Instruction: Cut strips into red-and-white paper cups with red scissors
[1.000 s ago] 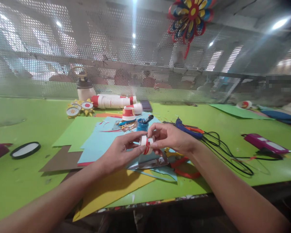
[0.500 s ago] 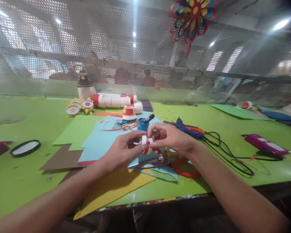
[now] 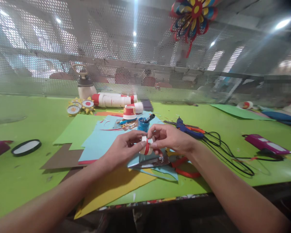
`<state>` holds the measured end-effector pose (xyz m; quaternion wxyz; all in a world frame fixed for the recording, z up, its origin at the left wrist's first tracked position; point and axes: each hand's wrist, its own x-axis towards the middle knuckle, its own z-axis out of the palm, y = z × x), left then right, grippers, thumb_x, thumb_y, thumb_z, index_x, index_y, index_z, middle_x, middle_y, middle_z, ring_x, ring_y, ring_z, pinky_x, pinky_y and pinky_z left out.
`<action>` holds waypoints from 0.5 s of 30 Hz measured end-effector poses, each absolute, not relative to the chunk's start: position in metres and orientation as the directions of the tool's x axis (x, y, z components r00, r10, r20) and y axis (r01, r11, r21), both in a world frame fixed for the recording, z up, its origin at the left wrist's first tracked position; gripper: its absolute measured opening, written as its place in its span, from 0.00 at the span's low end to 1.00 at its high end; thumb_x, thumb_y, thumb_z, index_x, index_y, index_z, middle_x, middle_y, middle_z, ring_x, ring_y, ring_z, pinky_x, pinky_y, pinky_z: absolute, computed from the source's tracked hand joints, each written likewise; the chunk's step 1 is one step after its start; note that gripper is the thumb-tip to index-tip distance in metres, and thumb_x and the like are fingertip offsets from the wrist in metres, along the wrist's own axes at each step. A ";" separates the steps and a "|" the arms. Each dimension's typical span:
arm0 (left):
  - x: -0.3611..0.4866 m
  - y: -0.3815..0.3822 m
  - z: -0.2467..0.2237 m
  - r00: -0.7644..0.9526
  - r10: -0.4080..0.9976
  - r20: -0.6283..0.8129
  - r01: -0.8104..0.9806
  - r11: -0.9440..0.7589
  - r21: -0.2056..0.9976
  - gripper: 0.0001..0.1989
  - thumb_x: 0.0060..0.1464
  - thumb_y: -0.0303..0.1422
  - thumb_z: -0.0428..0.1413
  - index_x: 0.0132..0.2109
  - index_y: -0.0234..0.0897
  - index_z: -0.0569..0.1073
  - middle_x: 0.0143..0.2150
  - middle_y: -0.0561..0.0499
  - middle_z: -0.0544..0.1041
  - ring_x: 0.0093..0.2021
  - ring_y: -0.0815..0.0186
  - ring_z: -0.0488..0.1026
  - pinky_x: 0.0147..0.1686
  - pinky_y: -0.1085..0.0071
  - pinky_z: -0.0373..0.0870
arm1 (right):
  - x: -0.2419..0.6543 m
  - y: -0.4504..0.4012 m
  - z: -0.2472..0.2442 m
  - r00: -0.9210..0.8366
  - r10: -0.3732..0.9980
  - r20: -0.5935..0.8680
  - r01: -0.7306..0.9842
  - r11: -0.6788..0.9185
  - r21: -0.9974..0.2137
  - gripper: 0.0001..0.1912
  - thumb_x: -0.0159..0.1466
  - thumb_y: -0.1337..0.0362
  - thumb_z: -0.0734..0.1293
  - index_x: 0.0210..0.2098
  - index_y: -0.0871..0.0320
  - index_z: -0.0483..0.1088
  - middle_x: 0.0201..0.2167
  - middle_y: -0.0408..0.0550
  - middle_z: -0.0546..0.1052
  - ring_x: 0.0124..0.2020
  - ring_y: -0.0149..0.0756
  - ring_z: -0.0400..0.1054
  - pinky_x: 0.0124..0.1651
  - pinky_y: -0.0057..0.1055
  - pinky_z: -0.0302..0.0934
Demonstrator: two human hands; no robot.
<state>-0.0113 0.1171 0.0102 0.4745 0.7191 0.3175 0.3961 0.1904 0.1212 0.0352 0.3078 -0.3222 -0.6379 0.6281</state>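
Both hands meet over the paper pile around a small white paper ring (image 3: pixel 143 150) with a red strip round its middle. My left hand (image 3: pixel 124 148) pinches its left side between thumb and fingers. On the other side my right hand (image 3: pixel 171 138) has its thumb and fingertips closed on the ring and strip. The fingers hide part of it. Just below lie scissors (image 3: pixel 150 162) with red-orange handles, on light blue paper (image 3: pixel 97 142). Behind the hands stands a blue jar (image 3: pixel 143 125) with a black-capped pen in it.
A blue glue gun (image 3: pixel 187 130) with looping black cable lies right, near a purple power strip (image 3: pixel 266 144). At the back are a red-and-white paper cup (image 3: pixel 129 112), stacked cups (image 3: pixel 113 100) and yellow gear-edged discs (image 3: pixel 88 104). A black-rimmed disc (image 3: pixel 26 148) lies left.
The ring has turned slightly in my fingers, so the red strip now faces me more centrally. My left thumb has moved up a little on it.
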 end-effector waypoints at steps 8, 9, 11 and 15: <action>-0.010 0.117 0.010 0.485 0.833 0.265 0.122 -0.365 0.923 0.20 0.54 0.39 0.53 0.49 0.29 0.71 0.45 0.38 0.78 0.44 0.54 0.75 0.44 0.57 0.70 | 0.189 0.122 0.036 -0.588 0.809 -0.024 0.027 -0.009 -1.000 0.12 0.54 0.70 0.73 0.35 0.60 0.66 0.22 0.42 0.75 0.20 0.28 0.69 0.21 0.23 0.66; -0.010 0.117 0.010 0.484 0.834 0.264 0.125 -0.365 0.923 0.20 0.54 0.38 0.53 0.49 0.29 0.71 0.44 0.38 0.78 0.44 0.54 0.75 0.44 0.57 0.70 | 0.189 0.122 0.036 -0.588 0.808 -0.025 0.030 -0.009 -1.000 0.13 0.54 0.69 0.73 0.35 0.60 0.66 0.22 0.42 0.75 0.20 0.28 0.69 0.21 0.23 0.66; -0.010 0.117 0.010 0.481 0.836 0.265 0.133 -0.368 0.920 0.19 0.54 0.38 0.53 0.48 0.29 0.71 0.44 0.38 0.78 0.44 0.54 0.75 0.44 0.57 0.70 | 0.189 0.121 0.036 -0.592 0.806 -0.023 0.034 -0.004 -0.999 0.12 0.54 0.69 0.73 0.34 0.60 0.66 0.22 0.42 0.75 0.20 0.28 0.70 0.21 0.23 0.65; -0.008 0.117 0.009 0.469 0.841 0.269 0.156 -0.378 0.912 0.17 0.53 0.38 0.53 0.47 0.31 0.71 0.42 0.39 0.78 0.43 0.54 0.75 0.44 0.57 0.70 | 0.189 0.121 0.034 -0.596 0.802 -0.027 0.037 -0.007 -0.999 0.13 0.54 0.69 0.73 0.35 0.60 0.66 0.22 0.42 0.75 0.21 0.28 0.70 0.21 0.23 0.66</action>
